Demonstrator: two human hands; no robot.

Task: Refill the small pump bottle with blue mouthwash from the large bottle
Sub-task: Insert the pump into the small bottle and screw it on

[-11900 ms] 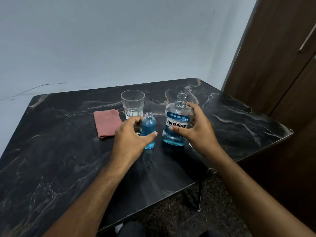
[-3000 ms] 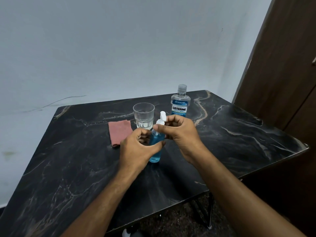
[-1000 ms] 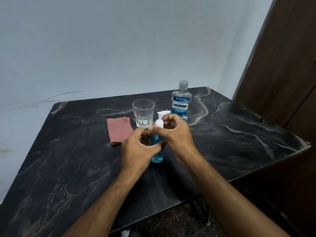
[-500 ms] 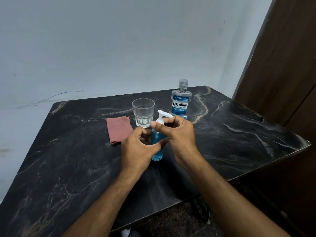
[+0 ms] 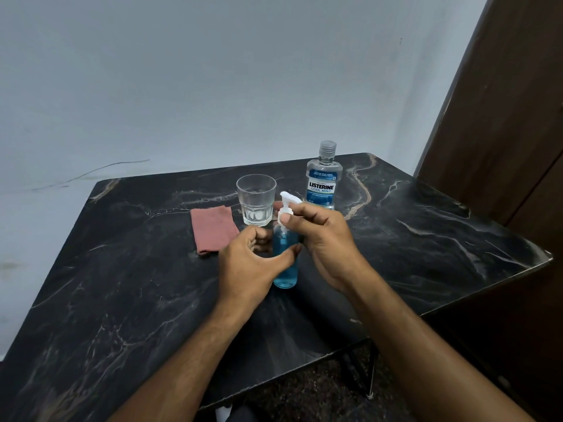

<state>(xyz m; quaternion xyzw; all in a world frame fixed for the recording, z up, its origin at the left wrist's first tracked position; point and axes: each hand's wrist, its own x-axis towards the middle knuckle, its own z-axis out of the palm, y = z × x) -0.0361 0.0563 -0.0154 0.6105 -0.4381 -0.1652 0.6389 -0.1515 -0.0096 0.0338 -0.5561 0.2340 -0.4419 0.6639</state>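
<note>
The small pump bottle (image 5: pixel 285 271) stands upright on the black marble table (image 5: pixel 122 284), filled with blue mouthwash. My left hand (image 5: pixel 249 266) grips its body, thumb across the front. My right hand (image 5: pixel 320 239) pinches the white pump head (image 5: pixel 286 205) at the collar on the bottle's neck; the nozzle points left. The large mouthwash bottle (image 5: pixel 323 181) stands capped at the back, a little blue liquid low inside, apart from both hands.
An empty clear glass (image 5: pixel 256 199) stands just behind my left hand. A folded pink cloth (image 5: pixel 213 228) lies to its left. A pale wall is behind the table, a dark wooden door (image 5: pixel 502 117) at the right, and the table's front edge runs close below my forearms.
Since a second ago my right hand has turned the pump head, so the nozzle has swung from right to left. My left hand keeps holding the bottle. Earlier, the large bottle stood open nearby.
</note>
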